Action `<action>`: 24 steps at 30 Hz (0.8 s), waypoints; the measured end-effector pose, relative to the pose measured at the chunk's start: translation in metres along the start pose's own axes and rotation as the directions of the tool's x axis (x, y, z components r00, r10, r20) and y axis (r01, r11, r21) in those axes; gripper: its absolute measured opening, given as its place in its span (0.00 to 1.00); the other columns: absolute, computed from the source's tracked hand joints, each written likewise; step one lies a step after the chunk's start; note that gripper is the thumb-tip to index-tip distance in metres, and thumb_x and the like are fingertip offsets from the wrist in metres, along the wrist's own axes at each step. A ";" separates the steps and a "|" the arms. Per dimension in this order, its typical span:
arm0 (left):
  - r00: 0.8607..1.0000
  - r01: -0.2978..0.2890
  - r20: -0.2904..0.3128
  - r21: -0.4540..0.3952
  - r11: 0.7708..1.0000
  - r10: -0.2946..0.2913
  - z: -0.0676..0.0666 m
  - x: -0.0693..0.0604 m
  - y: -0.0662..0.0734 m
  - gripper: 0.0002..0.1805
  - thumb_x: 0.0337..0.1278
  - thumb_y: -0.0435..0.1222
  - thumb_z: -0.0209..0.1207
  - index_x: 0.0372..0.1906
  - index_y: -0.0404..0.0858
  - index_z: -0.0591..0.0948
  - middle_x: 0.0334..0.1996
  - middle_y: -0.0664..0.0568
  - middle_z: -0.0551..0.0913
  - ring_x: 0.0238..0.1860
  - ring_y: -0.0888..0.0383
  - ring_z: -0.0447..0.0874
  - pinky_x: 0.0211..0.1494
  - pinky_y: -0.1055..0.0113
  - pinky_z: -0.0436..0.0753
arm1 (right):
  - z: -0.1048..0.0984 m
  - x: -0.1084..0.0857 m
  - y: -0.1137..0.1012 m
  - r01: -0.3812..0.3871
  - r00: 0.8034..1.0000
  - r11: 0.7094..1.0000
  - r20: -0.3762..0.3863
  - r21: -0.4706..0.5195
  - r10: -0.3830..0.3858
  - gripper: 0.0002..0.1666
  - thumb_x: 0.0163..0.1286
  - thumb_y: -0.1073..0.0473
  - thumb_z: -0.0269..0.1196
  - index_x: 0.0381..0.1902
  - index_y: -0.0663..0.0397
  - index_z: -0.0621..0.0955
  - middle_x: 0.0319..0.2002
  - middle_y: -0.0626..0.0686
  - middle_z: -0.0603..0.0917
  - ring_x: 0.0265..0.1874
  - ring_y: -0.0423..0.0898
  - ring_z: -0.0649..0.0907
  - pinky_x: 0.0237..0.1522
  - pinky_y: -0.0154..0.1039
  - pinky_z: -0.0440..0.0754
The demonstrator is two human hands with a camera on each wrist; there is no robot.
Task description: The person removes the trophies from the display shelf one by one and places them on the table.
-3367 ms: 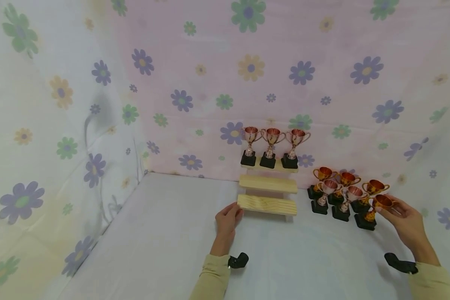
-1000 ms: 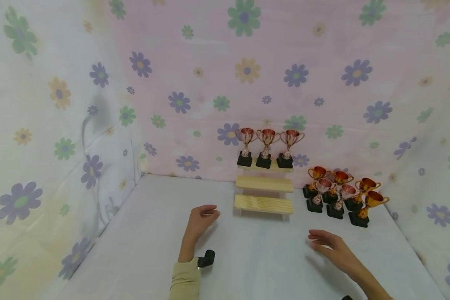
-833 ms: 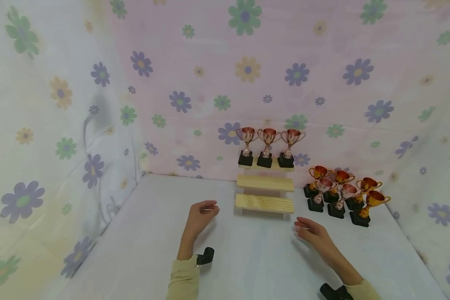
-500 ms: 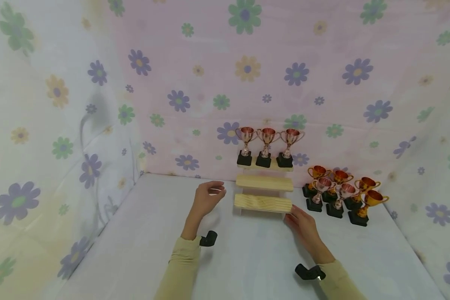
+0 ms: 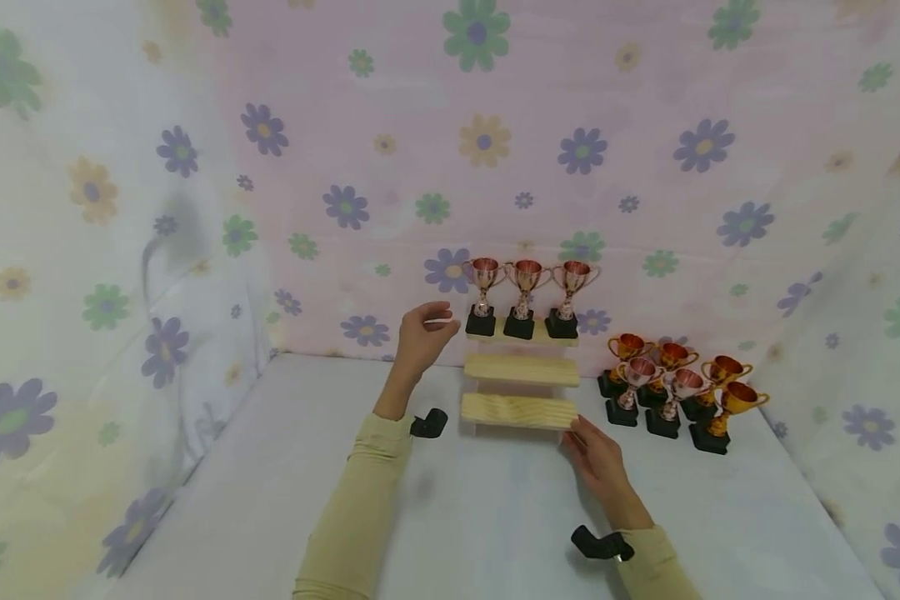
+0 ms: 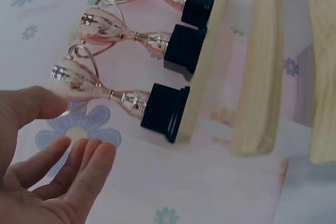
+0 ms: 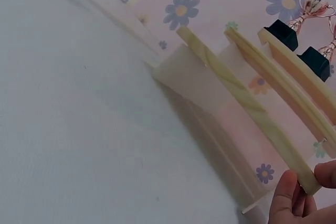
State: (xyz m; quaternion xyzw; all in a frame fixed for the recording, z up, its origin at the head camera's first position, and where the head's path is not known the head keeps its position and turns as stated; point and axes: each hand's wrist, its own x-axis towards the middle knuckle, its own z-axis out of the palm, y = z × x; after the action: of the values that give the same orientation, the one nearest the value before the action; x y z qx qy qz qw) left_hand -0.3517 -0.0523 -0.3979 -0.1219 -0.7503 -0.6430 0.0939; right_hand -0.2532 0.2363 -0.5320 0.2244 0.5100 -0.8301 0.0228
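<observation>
A three-step wooden stand stands against the back cloth, with three rose-gold trophies on black bases along its top step. My left hand is raised beside the leftmost trophy. In the left wrist view its thumb and fingers are apart, with nothing between them; whether the thumb tip touches the cup I cannot tell. My right hand pinches the right end of the lowest step between thumb and fingers. The middle step and lowest step bear nothing.
Right of the stand, several gold trophies and two rose-gold trophies are grouped close together on the white tabletop. Flower-patterned cloth hangs behind and at both sides.
My right hand has left the front gold trophy on the right and now holds the stand's lowest step. My left hand let go of that step's left end and rose beside the top step.
</observation>
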 end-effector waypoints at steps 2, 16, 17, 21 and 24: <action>1.000 -0.004 -0.027 -0.027 1.000 0.003 0.005 0.008 0.004 0.24 0.63 0.30 0.65 0.62 0.26 0.77 0.55 0.28 0.80 0.54 0.36 0.83 0.59 0.48 0.85 | 0.003 -0.001 0.003 0.007 1.000 1.000 -0.019 0.013 -0.007 0.35 0.81 0.61 0.52 0.80 0.61 0.55 0.73 0.57 0.63 0.49 0.34 0.79 0.61 0.27 0.79; 0.994 -0.062 -0.097 -0.115 0.991 0.051 0.038 0.042 0.017 0.36 0.58 0.29 0.69 0.71 0.32 0.69 0.63 0.36 0.74 0.65 0.40 0.74 0.71 0.50 0.76 | 0.002 0.002 0.011 0.086 0.993 0.995 -0.080 -0.042 -0.089 0.32 0.82 0.60 0.52 0.78 0.64 0.59 0.73 0.62 0.65 0.45 0.32 0.81 0.58 0.27 0.81; 0.994 -0.067 -0.095 -0.123 0.990 0.055 0.040 0.044 0.017 0.36 0.57 0.29 0.70 0.71 0.32 0.70 0.63 0.36 0.74 0.64 0.40 0.75 0.71 0.50 0.76 | 0.003 0.002 0.012 0.093 0.992 0.995 -0.082 -0.040 -0.096 0.32 0.82 0.60 0.52 0.77 0.65 0.60 0.73 0.62 0.65 0.44 0.32 0.81 0.57 0.27 0.82; 0.995 -0.076 -0.081 -0.152 0.986 0.064 0.043 0.050 0.016 0.37 0.57 0.32 0.71 0.70 0.32 0.70 0.62 0.36 0.75 0.63 0.41 0.76 0.71 0.51 0.76 | 0.005 0.004 0.013 0.106 0.989 0.994 -0.101 -0.037 -0.109 0.31 0.81 0.62 0.53 0.76 0.67 0.62 0.70 0.62 0.68 0.41 0.31 0.82 0.55 0.26 0.83; 0.994 -0.092 -0.077 -0.173 0.981 0.080 0.046 0.054 0.017 0.36 0.58 0.31 0.70 0.70 0.31 0.69 0.60 0.35 0.76 0.62 0.41 0.76 0.70 0.50 0.76 | 0.006 0.006 0.015 0.111 0.988 0.994 -0.110 -0.023 -0.112 0.31 0.80 0.63 0.54 0.76 0.67 0.63 0.68 0.62 0.69 0.41 0.31 0.83 0.54 0.27 0.83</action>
State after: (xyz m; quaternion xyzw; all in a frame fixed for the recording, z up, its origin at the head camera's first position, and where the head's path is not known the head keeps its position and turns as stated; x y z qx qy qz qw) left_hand -0.3969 -0.0015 -0.3727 -0.1396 -0.6808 -0.7060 0.1364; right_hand -0.2572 0.2251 -0.5444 0.2410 0.5293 -0.8119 -0.0501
